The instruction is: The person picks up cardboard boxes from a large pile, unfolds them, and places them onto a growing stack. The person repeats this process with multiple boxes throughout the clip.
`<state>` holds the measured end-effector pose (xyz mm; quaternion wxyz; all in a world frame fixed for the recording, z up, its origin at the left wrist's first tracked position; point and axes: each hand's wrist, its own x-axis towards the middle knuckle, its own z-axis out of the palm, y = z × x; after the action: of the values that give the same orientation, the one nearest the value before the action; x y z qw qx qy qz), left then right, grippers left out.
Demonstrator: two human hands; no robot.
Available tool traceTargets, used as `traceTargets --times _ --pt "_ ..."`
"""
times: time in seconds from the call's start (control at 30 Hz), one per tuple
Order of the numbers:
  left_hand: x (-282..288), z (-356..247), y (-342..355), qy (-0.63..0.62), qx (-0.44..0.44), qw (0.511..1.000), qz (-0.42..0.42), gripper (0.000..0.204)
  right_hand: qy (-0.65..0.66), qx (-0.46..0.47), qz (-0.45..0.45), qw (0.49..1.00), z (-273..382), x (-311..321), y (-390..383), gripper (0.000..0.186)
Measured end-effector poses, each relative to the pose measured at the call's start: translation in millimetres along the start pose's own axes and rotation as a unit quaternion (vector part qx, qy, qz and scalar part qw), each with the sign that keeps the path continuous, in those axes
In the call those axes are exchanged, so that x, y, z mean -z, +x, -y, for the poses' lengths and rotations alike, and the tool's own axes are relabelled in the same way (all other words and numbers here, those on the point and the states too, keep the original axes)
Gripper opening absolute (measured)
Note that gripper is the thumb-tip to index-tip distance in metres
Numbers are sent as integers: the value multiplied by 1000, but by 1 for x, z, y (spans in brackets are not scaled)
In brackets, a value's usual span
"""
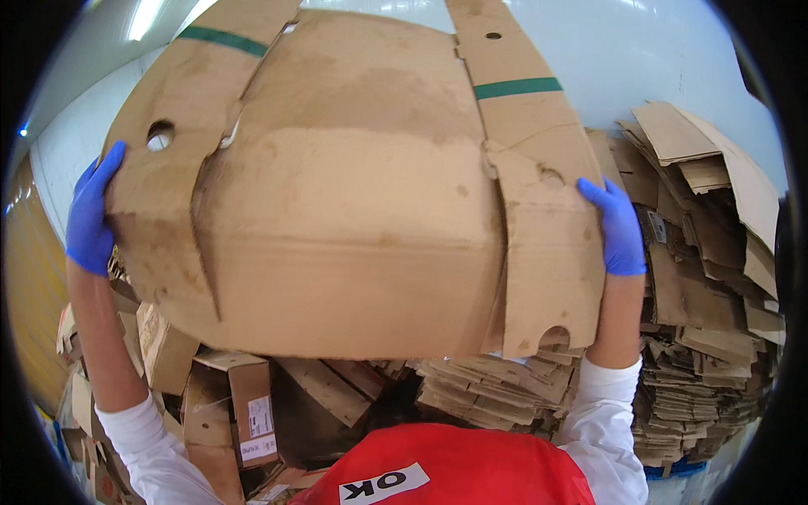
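Observation:
A large flattened cardboard box point(353, 227) is held up in front of me, brown and stained, with round holes and a green stripe on each side flap. My left hand point(93, 215), in a blue glove, grips its left edge with the thumb on the near face. On the opposite edge my right hand point(619, 227), gloved in blue too, holds on the same way. The other fingers of both hands are partly hidden behind the cardboard.
A tall pile of flattened cardboard point(699, 311) stands at the right on a blue pallet point(683, 468). A lower stack point(497, 391) lies beyond the held sheet. Loose, partly folded boxes point(223, 412) crowd the lower left. A white wall point(648, 59) rises behind.

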<state>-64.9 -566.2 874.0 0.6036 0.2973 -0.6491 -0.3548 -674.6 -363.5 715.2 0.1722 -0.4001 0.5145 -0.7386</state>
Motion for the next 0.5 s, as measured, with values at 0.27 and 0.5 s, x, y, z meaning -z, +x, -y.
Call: traceTargets --times 0.27,0.5 --pt "-228 122 142 -108 67 986 112 48 -90 -9 -53 995 4 141 110 45" --pt "-443 342 191 220 134 951 172 73 -251 -124 -153 948 -141 274 175 52"
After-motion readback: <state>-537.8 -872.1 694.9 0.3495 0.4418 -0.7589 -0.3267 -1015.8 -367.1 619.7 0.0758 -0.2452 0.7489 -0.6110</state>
